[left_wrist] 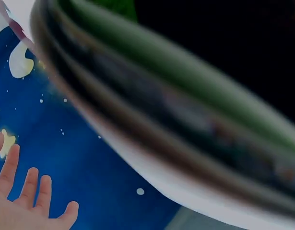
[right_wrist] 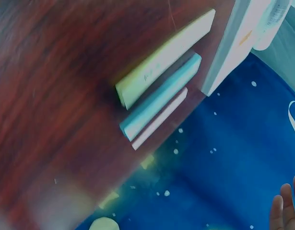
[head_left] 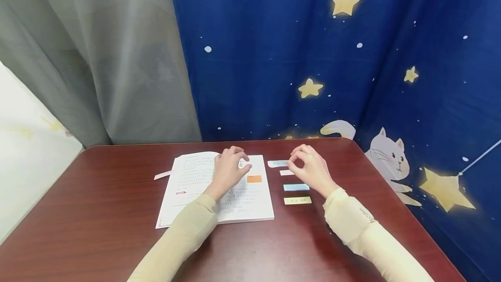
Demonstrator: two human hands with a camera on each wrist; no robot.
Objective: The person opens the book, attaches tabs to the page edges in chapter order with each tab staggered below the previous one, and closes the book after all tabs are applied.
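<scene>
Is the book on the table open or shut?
Open: the book lies flat with printed pages facing up, the left hand resting on them.

Sticky-note pads (head_left: 296, 187) right of book (head_left: 219, 190) on table (head_left: 98, 212)

Writing on the open book (head_left: 219, 190) is too small to read.

Home study corner, likely child's room. Dark red-brown wooden table (head_left: 98, 212) with rounded corners fills lower view. Open book (head_left: 203, 186) of printed text at table centre; pads of sticky notes (head_left: 296, 187) (yellow, blue, pale) in column at 3 o'clock from book. Navy curtain (head_left: 274, 55) printed with yellow stars and white cat hangs from 12 to 3 o'clock. Grey curtain (head_left: 98, 55) at 10 to 11 o'clock. Pale wall (head_left: 23, 142) at 9 o'clock.
</scene>
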